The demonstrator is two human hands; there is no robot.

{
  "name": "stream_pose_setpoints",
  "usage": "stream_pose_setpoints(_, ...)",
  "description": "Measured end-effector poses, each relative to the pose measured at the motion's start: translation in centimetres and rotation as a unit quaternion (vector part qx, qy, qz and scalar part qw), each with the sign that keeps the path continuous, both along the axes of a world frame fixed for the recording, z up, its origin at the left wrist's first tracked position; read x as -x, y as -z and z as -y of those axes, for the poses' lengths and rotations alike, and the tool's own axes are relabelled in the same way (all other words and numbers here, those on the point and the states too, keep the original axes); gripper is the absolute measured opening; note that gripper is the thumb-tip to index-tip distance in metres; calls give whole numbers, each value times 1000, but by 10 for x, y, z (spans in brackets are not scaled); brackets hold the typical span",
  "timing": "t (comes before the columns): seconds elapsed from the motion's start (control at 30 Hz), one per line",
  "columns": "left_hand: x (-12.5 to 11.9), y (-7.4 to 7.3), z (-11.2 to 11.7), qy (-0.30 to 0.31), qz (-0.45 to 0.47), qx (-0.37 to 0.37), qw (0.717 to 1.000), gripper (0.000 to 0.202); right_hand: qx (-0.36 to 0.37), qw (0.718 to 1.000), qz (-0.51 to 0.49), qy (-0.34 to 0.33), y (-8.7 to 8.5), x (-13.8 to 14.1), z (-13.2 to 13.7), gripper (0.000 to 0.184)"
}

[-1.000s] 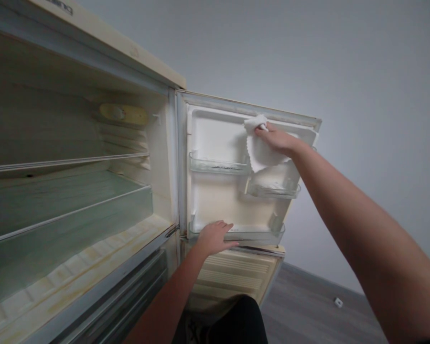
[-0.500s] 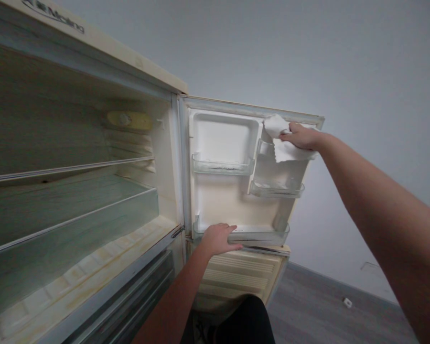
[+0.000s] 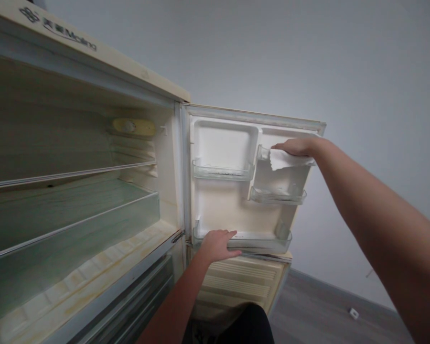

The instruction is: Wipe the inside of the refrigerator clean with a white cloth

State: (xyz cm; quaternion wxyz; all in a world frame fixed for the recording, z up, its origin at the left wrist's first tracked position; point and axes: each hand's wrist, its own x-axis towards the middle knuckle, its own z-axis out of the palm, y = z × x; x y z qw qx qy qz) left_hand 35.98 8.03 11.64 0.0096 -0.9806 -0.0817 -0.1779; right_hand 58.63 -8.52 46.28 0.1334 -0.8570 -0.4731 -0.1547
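My right hand [image 3: 294, 146] is closed on a white cloth [image 3: 290, 160] with a wavy edge. It presses the cloth at the upper right small door shelf [image 3: 263, 153], whose front is mostly covered by hand and cloth. My left hand [image 3: 218, 245] lies over the front rim of the long clear bottom door bin [image 3: 261, 246], fingers stretched and thumb apart. The opened fridge door [image 3: 218, 208] has a white inner lining. Two more clear door shelves, the left one [image 3: 222, 172] and the right one [image 3: 279, 197], sit between my hands.
On the left stands the fridge compartment [image 3: 168, 186], with a glass shelf [image 3: 71, 173], a clear drawer front [image 3: 75, 239] and yellowish stains on its floor. Below, a second ribbed door [image 3: 240, 282] is swung out. A small white object [image 3: 353, 313] lies on the grey floor beside the wall.
My right hand has moved down slightly along the door with the cloth, and less cloth shows above it. My left hand stays on the bin rim. The view has tilted up a little.
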Motion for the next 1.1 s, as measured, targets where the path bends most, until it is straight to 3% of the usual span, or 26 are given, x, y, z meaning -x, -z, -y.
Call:
stream_pose_setpoints(0.13,2,0,0,5,-3,-3,1000,77,38,998,-41,-21,2,39,-8,72)
stream_pose_setpoints(0.23,4,0,-1,11,-3,-7,1000,75,31,998,-37,-32,2,50,-7,71)
stream_pose_setpoints(0.37,6,-1,-1,13,-9,-7,1000,77,34,997,-64,5,0,32,11,68)
stream_pose_setpoints(0.57,6,-2,0,14,-14,7,1000,76,31,998,12,58,1,-3,34,66)
stream_pose_setpoints(0.73,7,-3,0,11,-16,9,1000,74,9,994,13,104,1,4,26,75)
stream_pose_setpoints(0.9,8,-4,0,14,-18,12,1000,73,-93,986,67,117,6,13,21,84)
stream_pose_setpoints(1.03,7,-2,0,15,-11,10,1000,73,-134,983,81,91,13,17,23,69)
stream_pose_setpoints(1.1,6,-2,0,13,-9,10,1000,73,-135,986,82,45,14,22,21,57)
